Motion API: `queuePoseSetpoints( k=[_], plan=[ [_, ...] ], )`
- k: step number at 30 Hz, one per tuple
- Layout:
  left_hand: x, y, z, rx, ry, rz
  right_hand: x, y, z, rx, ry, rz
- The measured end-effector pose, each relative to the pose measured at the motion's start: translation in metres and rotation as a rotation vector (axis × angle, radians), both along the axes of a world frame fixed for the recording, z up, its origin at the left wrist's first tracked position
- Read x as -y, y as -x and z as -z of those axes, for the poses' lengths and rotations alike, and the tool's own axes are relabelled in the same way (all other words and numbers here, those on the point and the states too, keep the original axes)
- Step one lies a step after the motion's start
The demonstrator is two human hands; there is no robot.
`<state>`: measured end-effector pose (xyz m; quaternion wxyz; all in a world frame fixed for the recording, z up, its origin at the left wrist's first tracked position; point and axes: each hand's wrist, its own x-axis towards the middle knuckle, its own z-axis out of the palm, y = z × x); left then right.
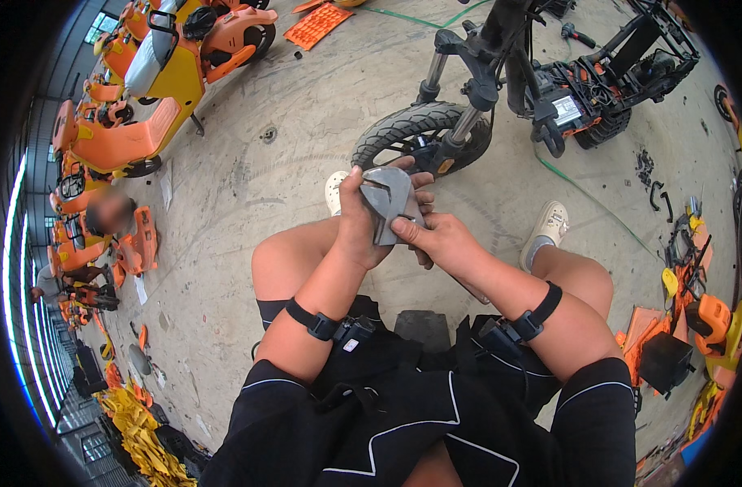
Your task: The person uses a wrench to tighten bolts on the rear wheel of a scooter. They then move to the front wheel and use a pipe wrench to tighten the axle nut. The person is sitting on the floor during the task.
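In front of me I hold a grey moulded plastic cover [391, 193] with a rounded top and a notch in its face. My left hand [359, 217] grips its left side, thumb up along the edge and fingers behind it. The thumb of my right hand [436, 235] presses on the cover's lower right part; its other fingers are partly hidden. Below my right wrist a thin end of something [473, 292] shows, too little to name. Just beyond my hands stands the treaded front wheel [403, 130] of a stripped scooter frame [501, 73].
Orange and yellow scooters [127, 134] line the left side, with people among them. A green cord [590, 199] crosses the floor on the right. Loose orange panels, a black box [666, 362] and scattered parts lie at right. A yellow heap [144, 430] is at lower left.
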<state>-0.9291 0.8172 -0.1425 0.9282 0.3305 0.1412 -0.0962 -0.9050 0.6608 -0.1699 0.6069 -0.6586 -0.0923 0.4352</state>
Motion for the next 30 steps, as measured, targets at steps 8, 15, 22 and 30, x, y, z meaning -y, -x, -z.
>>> queuePoseSetpoints(
  k=[8, 15, 22, 30],
  plan=[
    [-0.001, 0.001, -0.001, -0.009, -0.007, -0.001, 0.002, 0.001, 0.001, -0.014, -0.055, 0.005],
    [-0.001, 0.001, -0.001, -0.008, 0.01, -0.009, 0.003, 0.001, 0.002, -0.074, -0.075, 0.009],
    [0.0, 0.001, -0.002, -0.006, -0.002, -0.015, 0.003, 0.0, 0.0, -0.061, -0.085, 0.006],
    [-0.002, -0.001, -0.001, -0.001, 0.013, -0.013, 0.002, -0.001, 0.005, -0.047, -0.085, -0.021]
  ],
)
